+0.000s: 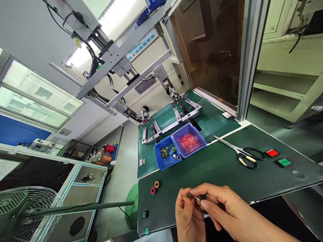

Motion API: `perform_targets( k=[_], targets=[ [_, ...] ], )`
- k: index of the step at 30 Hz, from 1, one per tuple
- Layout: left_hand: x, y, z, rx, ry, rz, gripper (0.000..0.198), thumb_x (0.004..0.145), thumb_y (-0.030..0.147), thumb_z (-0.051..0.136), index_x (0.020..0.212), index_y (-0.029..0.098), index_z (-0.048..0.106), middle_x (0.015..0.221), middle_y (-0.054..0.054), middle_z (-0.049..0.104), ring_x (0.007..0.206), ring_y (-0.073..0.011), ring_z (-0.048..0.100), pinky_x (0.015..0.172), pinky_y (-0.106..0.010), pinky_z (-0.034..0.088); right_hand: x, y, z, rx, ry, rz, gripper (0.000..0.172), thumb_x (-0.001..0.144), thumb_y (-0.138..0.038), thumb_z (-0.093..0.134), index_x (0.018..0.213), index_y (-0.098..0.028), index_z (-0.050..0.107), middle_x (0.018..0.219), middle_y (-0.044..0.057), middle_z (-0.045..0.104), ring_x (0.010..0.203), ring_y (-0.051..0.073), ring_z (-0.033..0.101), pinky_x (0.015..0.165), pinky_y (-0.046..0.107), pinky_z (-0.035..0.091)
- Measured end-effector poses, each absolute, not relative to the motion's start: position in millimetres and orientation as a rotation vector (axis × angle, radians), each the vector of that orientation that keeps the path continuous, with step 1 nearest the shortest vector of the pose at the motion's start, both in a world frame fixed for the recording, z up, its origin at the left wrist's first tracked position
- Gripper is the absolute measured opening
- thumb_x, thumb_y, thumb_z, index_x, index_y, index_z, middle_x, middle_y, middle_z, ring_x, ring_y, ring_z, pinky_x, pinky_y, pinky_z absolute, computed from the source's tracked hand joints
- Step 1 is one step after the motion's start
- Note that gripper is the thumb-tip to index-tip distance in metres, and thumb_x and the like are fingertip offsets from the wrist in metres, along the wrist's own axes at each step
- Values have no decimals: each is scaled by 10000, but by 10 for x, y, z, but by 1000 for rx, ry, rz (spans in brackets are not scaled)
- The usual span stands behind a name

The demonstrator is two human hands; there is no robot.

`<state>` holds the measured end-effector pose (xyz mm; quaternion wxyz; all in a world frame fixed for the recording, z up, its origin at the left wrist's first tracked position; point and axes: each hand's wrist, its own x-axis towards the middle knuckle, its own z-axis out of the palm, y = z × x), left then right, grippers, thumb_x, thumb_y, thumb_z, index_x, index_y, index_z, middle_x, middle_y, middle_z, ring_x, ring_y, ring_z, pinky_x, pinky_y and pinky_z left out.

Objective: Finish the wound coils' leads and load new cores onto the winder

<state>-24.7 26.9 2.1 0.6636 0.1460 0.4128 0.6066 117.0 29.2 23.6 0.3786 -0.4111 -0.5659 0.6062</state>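
Note:
Just above the table's front edge, my left hand [187,213] pinches a small dark part [189,195] between thumb and fingertips. The fingers cover most of it, so its kind does not show. A thin silvery piece [197,198] runs from that part to the thumb and forefinger of my right hand [223,205], which are closed on it. My two hands are close together. To their left, two small slotted rotor-like cores [156,184], one orange and one red, lie on the green mat [202,171].
Beyond my hands are a blue bin [161,165] of slotted cores and a bluish bin [176,148] of red wire pieces. Large scissors [239,152], a red button [272,153] and a green button [285,162] lie right. A metal fixture [174,122] stands behind; a fan [30,211] is left.

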Motion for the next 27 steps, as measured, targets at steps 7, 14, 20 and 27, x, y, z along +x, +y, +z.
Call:
perform_targets(
  k=[7,14,20,27],
  targets=[
    [-250,283,34,346,934,1360,264,639,343,915,847,246,786,768,-6,737,667,-111,674,626,-196,554,1163,286,208,-1056,-1460,1587,334,1019,-394,387,1252,-274,595,702,-41,550,601,117,519,643,261,437],
    [-248,294,21,360,934,1363,239,657,349,904,834,238,787,767,-5,728,653,-104,664,617,-190,555,1168,346,266,-982,-1424,1618,423,1022,-501,343,1074,-195,630,651,-49,497,548,101,463,572,243,387],
    [-272,311,-67,361,944,1388,232,660,341,902,826,232,782,786,-16,730,680,-113,683,621,-185,565,1155,304,231,-1067,-1477,1565,414,1028,-489,320,1097,-223,628,615,-54,502,575,119,474,685,282,408],
    [-254,311,-64,343,980,1418,276,595,317,938,795,225,772,765,-4,714,665,-102,677,650,-183,562,1116,291,216,-1046,-1441,1527,381,1025,-462,335,1154,-243,618,852,10,636,597,110,513,565,232,427]
  ],
)
